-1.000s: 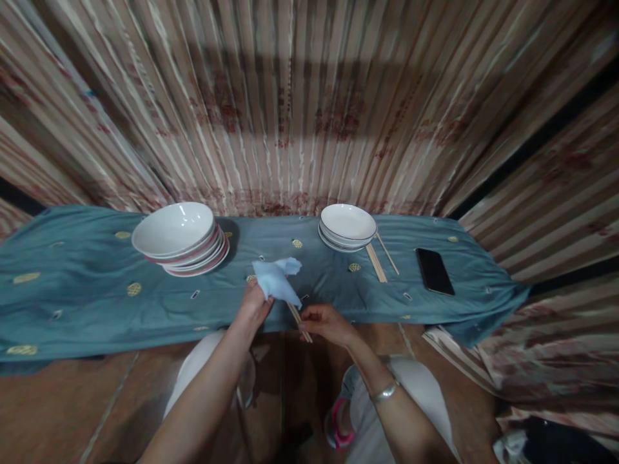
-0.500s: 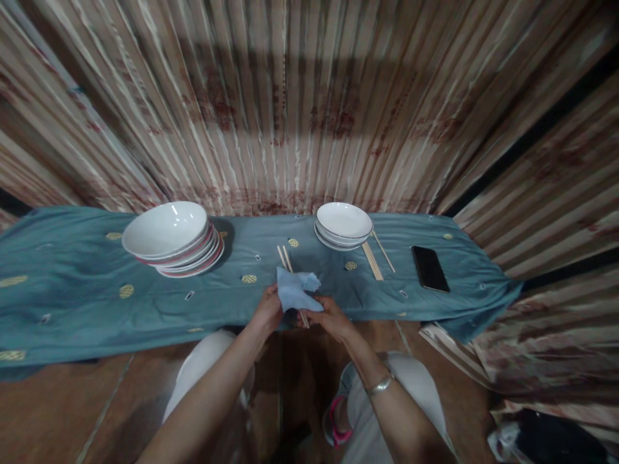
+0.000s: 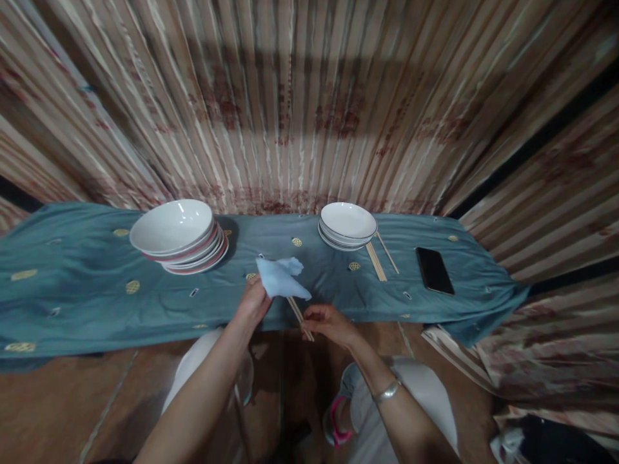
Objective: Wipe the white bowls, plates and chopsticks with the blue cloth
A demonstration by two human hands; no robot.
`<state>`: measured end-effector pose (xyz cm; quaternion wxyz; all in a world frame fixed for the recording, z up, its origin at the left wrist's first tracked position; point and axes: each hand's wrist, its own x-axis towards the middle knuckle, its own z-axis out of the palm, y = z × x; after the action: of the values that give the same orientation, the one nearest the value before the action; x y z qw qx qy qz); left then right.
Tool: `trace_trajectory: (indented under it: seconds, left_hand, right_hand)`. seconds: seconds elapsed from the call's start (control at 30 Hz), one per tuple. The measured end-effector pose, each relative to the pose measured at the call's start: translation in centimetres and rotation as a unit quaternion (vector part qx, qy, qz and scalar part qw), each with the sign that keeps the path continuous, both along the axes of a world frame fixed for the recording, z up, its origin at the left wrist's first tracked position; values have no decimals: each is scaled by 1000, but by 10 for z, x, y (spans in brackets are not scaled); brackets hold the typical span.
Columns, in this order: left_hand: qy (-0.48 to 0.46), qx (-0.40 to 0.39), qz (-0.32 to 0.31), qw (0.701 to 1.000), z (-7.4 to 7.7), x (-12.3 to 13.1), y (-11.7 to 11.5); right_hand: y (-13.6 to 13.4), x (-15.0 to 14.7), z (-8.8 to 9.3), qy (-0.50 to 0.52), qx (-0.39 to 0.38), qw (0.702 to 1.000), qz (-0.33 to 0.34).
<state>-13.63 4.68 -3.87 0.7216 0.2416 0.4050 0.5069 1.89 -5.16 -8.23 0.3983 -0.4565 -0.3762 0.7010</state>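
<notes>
My left hand [image 3: 255,299] is closed on a light blue cloth [image 3: 279,278], which is folded over the far part of a pair of chopsticks [image 3: 296,312]. The near ends of the chopsticks stick out toward me, and my right hand [image 3: 326,324] pinches them between thumb and fingers. Both hands are just above the front edge of the table. The far ends of the chopsticks are hidden by the cloth.
On the blue-green tablecloth [image 3: 193,316] a stack of large white bowls [image 3: 173,227] stands at left. Smaller white dishes [image 3: 348,222] are stacked right of centre, with several loose chopsticks [image 3: 376,261] beside them. Farther right lies a black phone [image 3: 434,270]. A pleated curtain [image 3: 300,116] hangs behind.
My left hand and the cloth have moved left, up the chopsticks and away from my right hand. More of the near ends shows, while the far ends have become covered.
</notes>
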Motion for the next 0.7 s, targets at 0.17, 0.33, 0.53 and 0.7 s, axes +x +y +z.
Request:
trace_trajectory:
  seconds: [0.17, 0.33, 0.53, 0.7]
  left_hand:
    - [-6, -6, 11, 1000, 1, -2, 1]
    - [-1, -7, -23, 1000, -2, 5, -8]
    - [11, 2, -71, 997, -11, 15, -18]
    - [21, -1, -97, 995, -18, 19, -23]
  right_hand:
    - [-7, 1, -3, 15, -10, 1000, 11]
    - [-5, -1, -8, 13, -5, 1000, -10]
    - [2, -2, -3, -10, 6, 998, -68]
    - [5, -2, 0, -46, 14, 993, -112]
